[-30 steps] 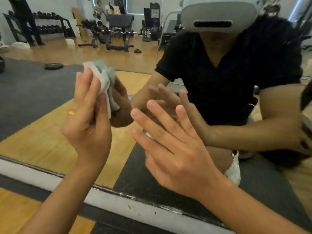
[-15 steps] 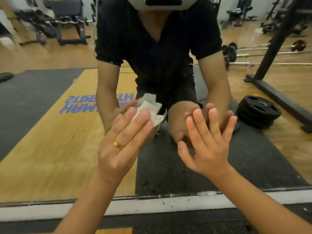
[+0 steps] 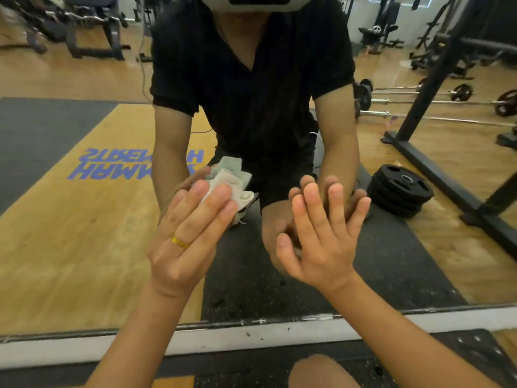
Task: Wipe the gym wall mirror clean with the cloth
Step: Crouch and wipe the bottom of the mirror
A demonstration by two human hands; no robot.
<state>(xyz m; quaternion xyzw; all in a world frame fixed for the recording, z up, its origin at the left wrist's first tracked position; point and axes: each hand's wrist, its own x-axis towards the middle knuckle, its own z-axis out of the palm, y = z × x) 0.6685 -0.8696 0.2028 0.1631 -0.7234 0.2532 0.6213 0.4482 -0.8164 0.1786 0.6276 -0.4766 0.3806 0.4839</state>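
Observation:
The wall mirror fills the view and shows my reflection in a black shirt. My left hand, with a gold ring, presses a crumpled white and pale green cloth flat against the glass with straight fingers, low on the mirror. My right hand is beside it to the right, fingers straight and spread, palm toward the glass and holding nothing. Whether it touches the glass is unclear.
A white strip runs along the mirror's bottom edge, with dark rubber flooring below it. My knee shows at the bottom. The reflection shows stacked black weight plates, a black rack post, barbells and benches.
Over the last second the view swung right along the mirror, and both hands with the cloth now sit at its lower middle. Since half a second ago the hands have barely shifted.

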